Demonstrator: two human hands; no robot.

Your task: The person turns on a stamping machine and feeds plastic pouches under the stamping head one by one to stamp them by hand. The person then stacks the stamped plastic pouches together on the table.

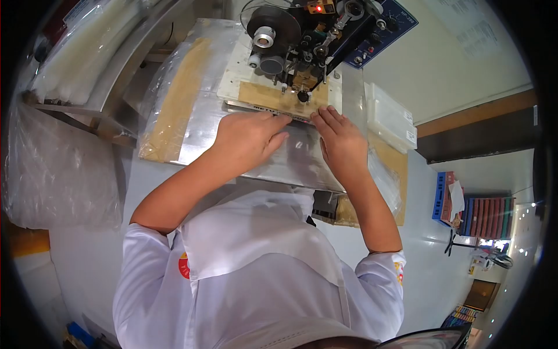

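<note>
A bench-top machine with a black reel (273,26) and several metal rollers stands on a pale base plate (232,90). Tan tape (261,96) covers part of that plate, and dark lettering runs along its front edge. My left hand (247,136) reaches the front edge from the left, its fingers extended and its thumb held apart. On the right, my right hand (343,139) lays its outstretched fingers on the plate's front corner. Between my fingertips is a narrow dark strip; whether either hand touches it I cannot tell.
The machine stands on a metal-topped table (302,160). Clear plastic with a tan strip (174,110) lies on the left. White, clear-wrapped packs (389,119) sit on the right. A blue control panel (383,32) is behind. Wrapped material rests on a steel rack (125,75) at far left.
</note>
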